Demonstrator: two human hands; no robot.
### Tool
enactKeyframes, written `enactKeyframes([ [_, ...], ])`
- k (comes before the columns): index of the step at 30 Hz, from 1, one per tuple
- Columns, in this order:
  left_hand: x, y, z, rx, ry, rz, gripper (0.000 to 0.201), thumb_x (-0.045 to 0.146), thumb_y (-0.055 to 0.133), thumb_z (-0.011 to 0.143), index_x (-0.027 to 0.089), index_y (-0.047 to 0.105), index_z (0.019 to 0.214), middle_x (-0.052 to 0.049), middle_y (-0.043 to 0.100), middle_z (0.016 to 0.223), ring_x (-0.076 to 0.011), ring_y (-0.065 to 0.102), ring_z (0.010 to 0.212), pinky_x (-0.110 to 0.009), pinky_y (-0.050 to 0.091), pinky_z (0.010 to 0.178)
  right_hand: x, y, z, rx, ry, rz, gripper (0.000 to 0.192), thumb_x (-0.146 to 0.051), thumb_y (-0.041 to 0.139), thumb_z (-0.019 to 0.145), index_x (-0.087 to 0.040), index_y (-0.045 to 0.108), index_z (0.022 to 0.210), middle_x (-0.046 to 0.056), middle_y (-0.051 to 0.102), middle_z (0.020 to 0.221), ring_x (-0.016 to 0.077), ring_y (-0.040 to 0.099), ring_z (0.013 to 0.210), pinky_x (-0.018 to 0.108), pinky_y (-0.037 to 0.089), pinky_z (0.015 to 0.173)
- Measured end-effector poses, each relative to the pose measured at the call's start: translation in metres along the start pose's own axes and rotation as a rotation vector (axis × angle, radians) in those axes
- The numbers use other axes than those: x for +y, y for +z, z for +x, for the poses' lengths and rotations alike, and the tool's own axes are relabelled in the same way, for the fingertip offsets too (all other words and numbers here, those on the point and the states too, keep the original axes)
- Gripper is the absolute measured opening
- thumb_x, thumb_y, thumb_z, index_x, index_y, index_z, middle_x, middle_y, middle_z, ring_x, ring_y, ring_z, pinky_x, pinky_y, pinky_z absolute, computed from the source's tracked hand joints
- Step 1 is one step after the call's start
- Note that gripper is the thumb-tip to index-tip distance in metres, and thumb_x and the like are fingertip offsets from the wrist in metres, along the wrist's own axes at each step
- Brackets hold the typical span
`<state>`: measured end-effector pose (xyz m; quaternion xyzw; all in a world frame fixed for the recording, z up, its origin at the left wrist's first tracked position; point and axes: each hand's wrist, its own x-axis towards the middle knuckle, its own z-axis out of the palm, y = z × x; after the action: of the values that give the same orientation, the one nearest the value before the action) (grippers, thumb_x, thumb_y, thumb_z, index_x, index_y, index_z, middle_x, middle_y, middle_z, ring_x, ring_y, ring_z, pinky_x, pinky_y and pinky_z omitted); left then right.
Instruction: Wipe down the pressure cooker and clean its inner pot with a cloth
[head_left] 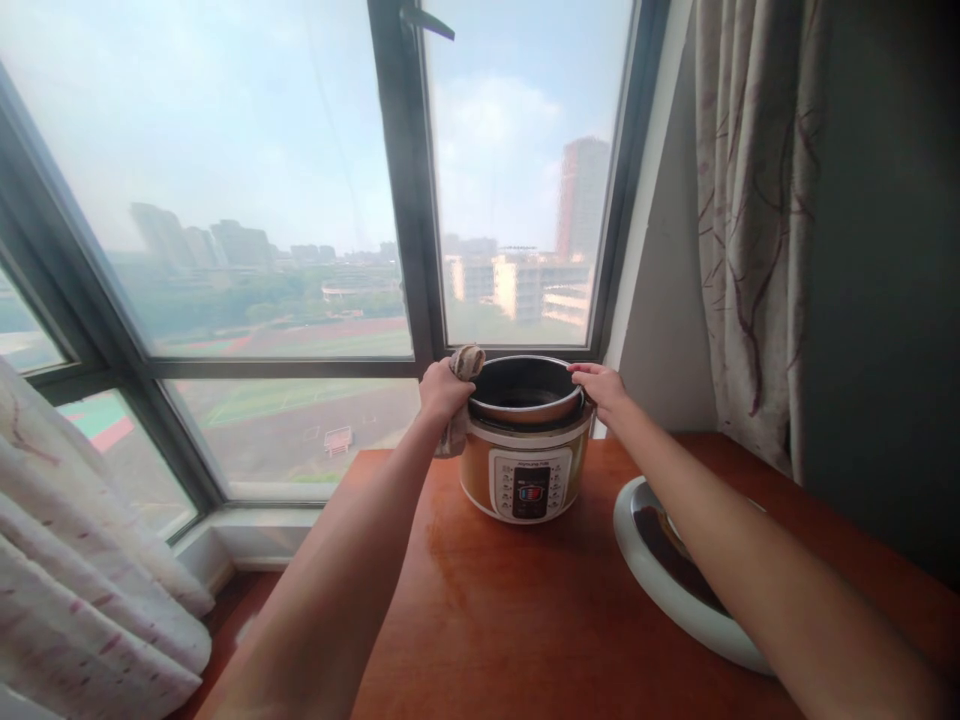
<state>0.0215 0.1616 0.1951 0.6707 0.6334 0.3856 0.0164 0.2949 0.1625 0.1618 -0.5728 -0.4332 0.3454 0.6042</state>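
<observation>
A dark-lined inner pot (529, 408) sits raised and slightly tilted in the mouth of a gold and white rice cooker (480, 470). At the pot's left rim, my left hand (444, 390) is closed around a bunched patterned cloth (469, 361), its thumb against the rim. My right hand (600, 388) pinches the right rim, thumb and fingers on either side. The cooker's button panel (531, 486) faces me. Some of the fingers on each hand are hidden behind the pot and cloth.
The cooker stands on a reddish-brown wooden table (517, 610) close to the window (517, 170). A round white-rimmed object (637, 570) with a dark centre lies to the right, partly behind my right forearm. Curtains (750, 220) hang at both sides.
</observation>
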Motion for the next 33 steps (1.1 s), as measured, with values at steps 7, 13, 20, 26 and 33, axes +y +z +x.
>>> enactKeyframes([
  [7,0.001,-0.005,0.016,0.063,-0.054,-0.166,0.040,0.021,0.072,0.059,0.022,0.074,0.099,-0.003,0.074,0.087,-0.0257,0.070,0.088,-0.031,0.052,0.075,-0.024,0.007,-0.002,0.077,-0.028,0.335,0.010,-0.011,0.073,0.073,-0.016,0.067,0.079,-0.003,0.061,0.065,0.0091,0.053,0.054,0.019,0.045,0.047],
  [13,0.008,-0.018,0.023,0.177,-0.051,-0.355,0.038,0.022,0.067,0.060,0.019,0.073,0.098,-0.001,0.071,0.084,-0.0226,0.068,0.083,-0.029,0.052,0.071,-0.059,0.002,-0.017,0.084,-0.134,0.501,0.017,-0.006,0.066,0.056,-0.018,0.065,0.068,-0.007,0.055,0.052,0.0056,0.045,0.045,0.016,0.035,0.039],
  [20,0.048,-0.067,0.019,0.316,0.139,-0.877,0.029,0.015,0.064,0.054,0.014,0.068,0.082,0.001,0.063,0.074,-0.0143,0.059,0.069,-0.023,0.049,0.061,-0.108,-0.017,-0.045,0.109,-0.254,0.530,0.017,-0.008,0.066,0.059,-0.018,0.063,0.072,-0.008,0.052,0.055,0.0039,0.041,0.044,0.016,0.030,0.039],
  [26,0.065,-0.108,-0.037,0.298,0.102,-1.024,0.026,0.015,0.069,0.055,0.014,0.066,0.081,0.000,0.064,0.075,-0.0139,0.059,0.066,-0.023,0.050,0.057,-0.108,-0.049,-0.108,0.056,-0.291,0.447,0.016,-0.018,0.070,0.063,-0.020,0.061,0.076,-0.009,0.045,0.055,0.0043,0.040,0.044,0.017,0.028,0.038],
  [33,0.055,-0.130,-0.158,0.302,-0.005,-0.853,0.042,0.024,0.076,0.058,0.016,0.066,0.098,0.000,0.069,0.087,-0.0170,0.064,0.074,-0.026,0.053,0.065,-0.066,-0.083,-0.205,0.095,-0.193,0.414,0.024,-0.031,0.078,0.060,-0.023,0.061,0.074,-0.005,0.056,0.059,0.0104,0.051,0.046,0.023,0.042,0.042],
])
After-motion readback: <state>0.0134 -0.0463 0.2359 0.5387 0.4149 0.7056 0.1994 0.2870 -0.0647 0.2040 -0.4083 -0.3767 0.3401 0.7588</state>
